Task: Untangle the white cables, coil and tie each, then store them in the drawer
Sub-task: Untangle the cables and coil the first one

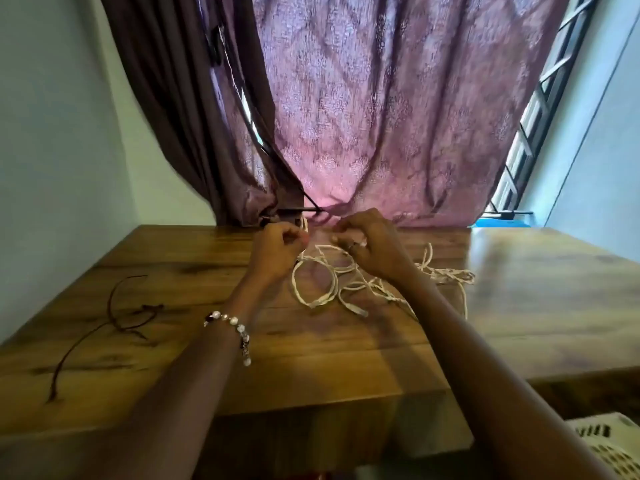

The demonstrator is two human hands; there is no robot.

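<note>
A tangle of white cables (349, 285) lies on the wooden table (536, 306) near its far edge, with loops spreading right toward a twisted stretch (450, 275). My left hand (277, 251) hovers over the left end of the tangle with its fingers curled and pinches a white strand. My right hand (370, 244) is just to its right, fingers curled, pinching another part of the cable. The two hands are close together above the knot. No drawer is visible.
A thin dark brown cord (114, 320) lies loose on the table's left part. A purple curtain (381, 116) hangs behind the far edge. A pale perforated basket (609, 448) sits low at the bottom right, below the table's front edge.
</note>
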